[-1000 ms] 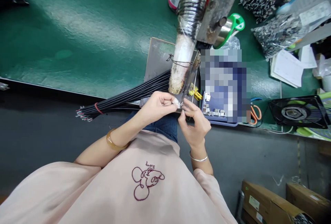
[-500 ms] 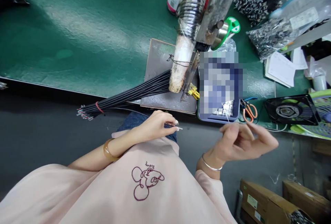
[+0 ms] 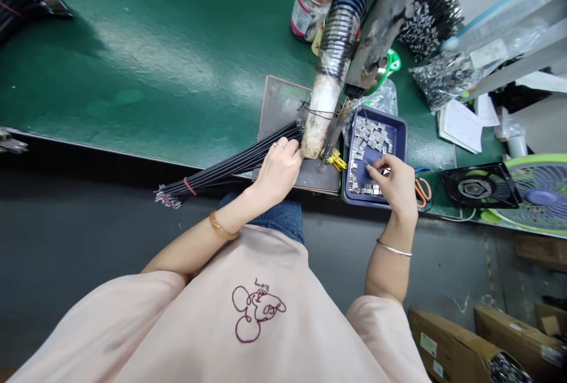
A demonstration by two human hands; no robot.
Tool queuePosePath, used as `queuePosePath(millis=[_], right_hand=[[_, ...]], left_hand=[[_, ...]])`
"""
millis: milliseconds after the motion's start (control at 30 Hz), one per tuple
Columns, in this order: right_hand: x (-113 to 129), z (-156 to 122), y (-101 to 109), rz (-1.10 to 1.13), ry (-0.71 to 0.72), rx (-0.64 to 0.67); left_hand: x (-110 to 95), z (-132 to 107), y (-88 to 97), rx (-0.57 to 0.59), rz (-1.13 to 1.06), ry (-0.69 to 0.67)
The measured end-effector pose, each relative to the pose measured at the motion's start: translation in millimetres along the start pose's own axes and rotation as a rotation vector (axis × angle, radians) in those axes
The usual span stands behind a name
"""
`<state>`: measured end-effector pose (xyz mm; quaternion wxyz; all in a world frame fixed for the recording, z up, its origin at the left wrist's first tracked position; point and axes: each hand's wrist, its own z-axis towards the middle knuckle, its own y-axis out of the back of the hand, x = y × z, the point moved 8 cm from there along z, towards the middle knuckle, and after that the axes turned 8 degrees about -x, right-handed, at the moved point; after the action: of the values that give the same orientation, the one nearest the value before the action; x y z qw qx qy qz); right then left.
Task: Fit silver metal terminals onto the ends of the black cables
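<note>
My left hand (image 3: 279, 169) is closed over the front of the board, against the bundle of black cables (image 3: 230, 161) and just left of the white nozzle (image 3: 316, 123). What its fingertips hold is hidden. My right hand (image 3: 396, 182) pinches a thin, pale wire (image 3: 367, 163) above the blue tray (image 3: 402, 135). Small metal connectors (image 3: 374, 135) lie in that tray, some in loose piles and some in rows along its left and front sides. A soldering iron (image 3: 339, 126) points down beside the nozzle, its tip close to a yellow clip (image 3: 337, 160).
A ribbed hose (image 3: 343, 23) comes down from above. Behind it stands a clear jar (image 3: 305, 8). Orange-handled scissors (image 3: 423, 190), a black fan (image 3: 482, 187) and a green-rimmed fan (image 3: 543, 194) sit to the right. Cardboard boxes (image 3: 447, 341) stand on the floor.
My left hand has moved up from the lap to the board by the cable bundle. My right hand has swung left and forward over the tray. The camera view has shifted slightly.
</note>
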<state>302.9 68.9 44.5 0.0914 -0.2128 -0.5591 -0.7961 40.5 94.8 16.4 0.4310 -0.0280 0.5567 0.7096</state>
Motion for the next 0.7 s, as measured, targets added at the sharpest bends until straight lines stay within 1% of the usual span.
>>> queuePosePath(millis=[67, 100, 167, 200, 267, 300, 333, 367, 433, 467, 500, 533, 567, 600, 633, 700], right_hand=[[0.6, -4.8, 2.0, 0.017, -0.007, 0.019], [2.3, -9.0, 4.2, 0.031, -0.015, -0.001], [9.5, -20.0, 12.0, 0.069, -0.038, -0.102], [14.6, -26.9, 18.4, 0.097, -0.056, -0.190], [29.9, -42.5, 26.8, 0.154, -0.064, -0.316], [38.8, -50.4, 29.3, 0.191, -0.064, -0.360], [47.9, -57.7, 29.9, 0.235, -0.062, -0.383], [56.8, -64.3, 28.6, 0.281, -0.058, -0.386], [72.6, -74.5, 22.4, 0.366, -0.045, -0.362], [77.1, -78.0, 17.3, 0.422, -0.061, -0.339], [79.2, -80.2, 8.7, 0.520, -0.102, -0.285], [81.6, -81.9, 0.7, 0.598, -0.129, -0.240], [83.4, -83.0, -6.9, 0.664, -0.151, -0.203], [85.3, -83.7, -12.8, 0.700, -0.158, -0.185], [87.3, -84.1, -15.8, 0.695, -0.142, -0.198], [92.1, -85.6, -14.5, 0.603, -0.063, -0.294]], left_hand=[[-5.8, -7.3, 4.3, -0.004, -0.043, -0.031], [-8.8, -12.3, 6.1, -0.002, -0.072, -0.050], [-16.6, -23.5, 7.5, 0.019, -0.146, -0.109], [-21.7, -28.9, 7.2, 0.040, -0.197, -0.148], [-33.9, -38.6, 4.6, 0.113, -0.372, -0.224], [-38.5, -41.8, 2.9, 0.155, -0.472, -0.232], [-40.9, -43.3, 1.2, 0.187, -0.553, -0.214], [-40.5, -43.2, -0.5, 0.206, -0.613, -0.163], [-32.0, -41.6, -7.1, 0.246, -0.690, 0.030], [-26.6, -41.4, -10.4, 0.260, -0.742, 0.141], [-21.9, -41.8, -13.5, 0.270, -0.804, 0.242], [-18.6, -42.3, -15.6, 0.269, -0.863, 0.317], [-16.1, -42.2, -16.2, 0.251, -0.907, 0.363], [-14.4, -41.8, -15.5, 0.222, -0.920, 0.378], [-13.7, -40.9, -13.5, 0.186, -0.894, 0.358], [-17.2, -38.2, -6.5, 0.104, -0.761, 0.230]])
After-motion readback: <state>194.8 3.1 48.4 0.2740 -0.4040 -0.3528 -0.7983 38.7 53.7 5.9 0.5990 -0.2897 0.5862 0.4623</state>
